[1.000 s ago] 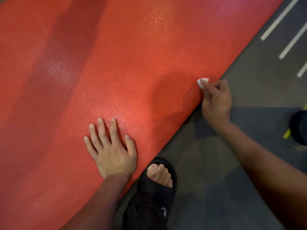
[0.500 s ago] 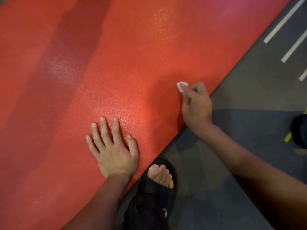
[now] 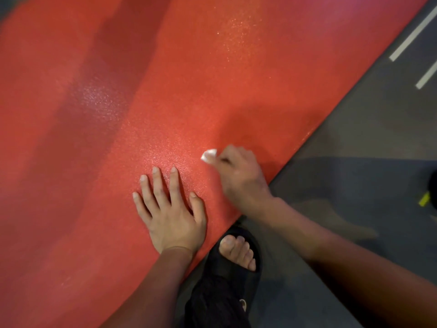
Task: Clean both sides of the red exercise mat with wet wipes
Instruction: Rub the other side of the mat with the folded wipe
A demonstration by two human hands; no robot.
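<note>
Pinching a folded white wipe (image 3: 209, 155), right hand (image 3: 238, 176) on pebbled red mat (image 3: 165, 91), left hand (image 3: 170, 209) splayed flat.

One red mat (image 3: 165, 91), one white wipe (image 3: 209, 155), two hands, one black sandal (image 3: 234, 278), two white floor stripes (image 3: 412, 35).

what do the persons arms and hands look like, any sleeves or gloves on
Both forearms are bare as far as the frame shows, with no sleeves visible. The left hand and right hand wear no gloves, and no rings, watch or wristbands show. Fingernails are short and unpainted. The right hand is slightly motion-blurred.
</note>
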